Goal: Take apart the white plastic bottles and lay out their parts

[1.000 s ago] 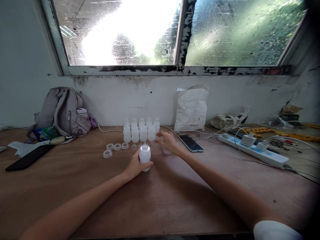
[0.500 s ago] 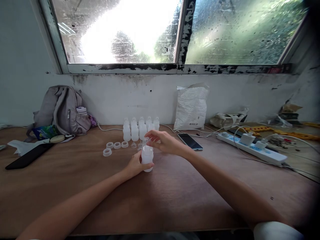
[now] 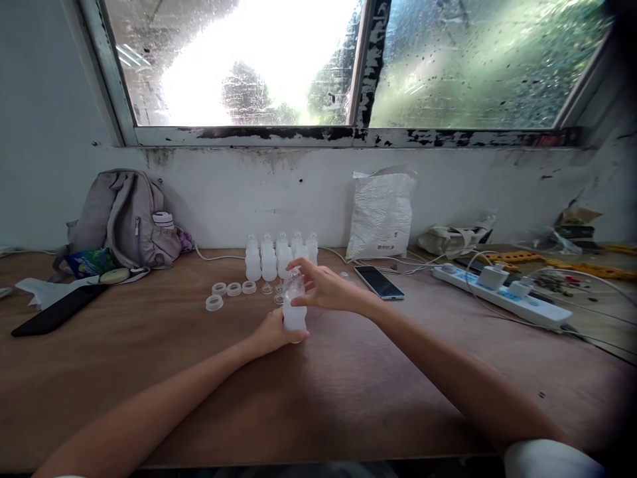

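Note:
A frosted white baby bottle stands upright on the table in front of me. My left hand is wrapped round its lower body. Around the bottle's top, my right hand curls its fingers on a clear cap; the teat beneath is hard to make out. Just behind lie clear teats, partly covered by my hands. To their left are several translucent screw rings. Several frosted bottles with clear tops stand in rows by the wall, some hidden behind my right hand.
Right of my hand lie a smartphone and small clear pieces. A white plastic package leans on the wall. Farther right is a power strip with cables. A grey backpack and a black flat case are at left.
My right hand has come down slightly, bringing the clear cap over the bottle's top. My left hand still grips the bottle, slightly lower. Clear pieces beside the phone are now uncovered.

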### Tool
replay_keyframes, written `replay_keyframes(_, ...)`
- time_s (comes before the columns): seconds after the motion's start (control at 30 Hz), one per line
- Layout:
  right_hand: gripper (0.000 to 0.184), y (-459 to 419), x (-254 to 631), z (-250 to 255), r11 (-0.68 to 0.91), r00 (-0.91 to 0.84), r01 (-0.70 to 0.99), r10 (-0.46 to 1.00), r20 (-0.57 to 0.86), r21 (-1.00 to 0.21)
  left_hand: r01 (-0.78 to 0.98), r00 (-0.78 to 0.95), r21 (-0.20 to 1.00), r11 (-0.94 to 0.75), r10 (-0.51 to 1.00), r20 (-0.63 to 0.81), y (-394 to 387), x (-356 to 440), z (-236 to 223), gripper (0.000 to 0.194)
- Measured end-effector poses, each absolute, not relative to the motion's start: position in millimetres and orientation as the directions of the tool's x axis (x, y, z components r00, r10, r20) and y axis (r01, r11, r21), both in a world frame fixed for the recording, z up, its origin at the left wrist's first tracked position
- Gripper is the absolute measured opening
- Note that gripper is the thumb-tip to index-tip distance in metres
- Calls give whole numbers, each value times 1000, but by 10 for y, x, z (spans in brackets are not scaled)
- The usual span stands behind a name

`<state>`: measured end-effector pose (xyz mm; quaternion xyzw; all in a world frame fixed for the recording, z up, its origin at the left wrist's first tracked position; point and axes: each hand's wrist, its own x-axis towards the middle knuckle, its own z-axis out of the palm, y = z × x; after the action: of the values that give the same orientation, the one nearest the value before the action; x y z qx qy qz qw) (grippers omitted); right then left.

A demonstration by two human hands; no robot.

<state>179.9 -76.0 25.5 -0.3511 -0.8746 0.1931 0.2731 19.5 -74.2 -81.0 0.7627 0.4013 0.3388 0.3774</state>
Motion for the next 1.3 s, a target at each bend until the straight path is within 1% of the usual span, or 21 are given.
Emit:
replay_keyframes(0.13, 54, -743, 1841, 286, 675, -589, 529, 729, 349, -515, 353, 459, 845, -402, 861, 218, -750, 190, -802, 35)
replay_keyframes(0.3, 55, -779, 1883, 328, 685, -599, 505, 716, 359, -526, 350, 454, 837, -421, 858, 241, -764, 182, -799, 35)
replay_keyframes(0.53, 50, -784, 1833, 238, 668, -638, 516, 717, 280, -536, 352, 475, 841, -411, 853, 218, -747, 185, -809, 33)
replay_keyframes(0.77, 53, -741, 1836, 209, 685, -664, 509, 698, 269, -520, 365, 466, 832, -419, 855, 226, -768, 195, -790, 34)
replay_keyframes(0.93, 53, -727, 1820, 228, 663, -651, 541, 719, 241, -517, 380, 465, 820, -428, 855, 231, -799, 202, -756, 32)
replay_keyframes(1.17, 58, -731, 1798, 255, 646, -627, 626, 750, 211, -437, 382, 465, 824, -418, 857, 220, -784, 203, -780, 31)
replay_keyframes(1.3, 58, -711, 1785, 318, 650, -653, 670, 746, 133, -358, 385, 469, 817, -428, 854, 227, -774, 206, -797, 29)
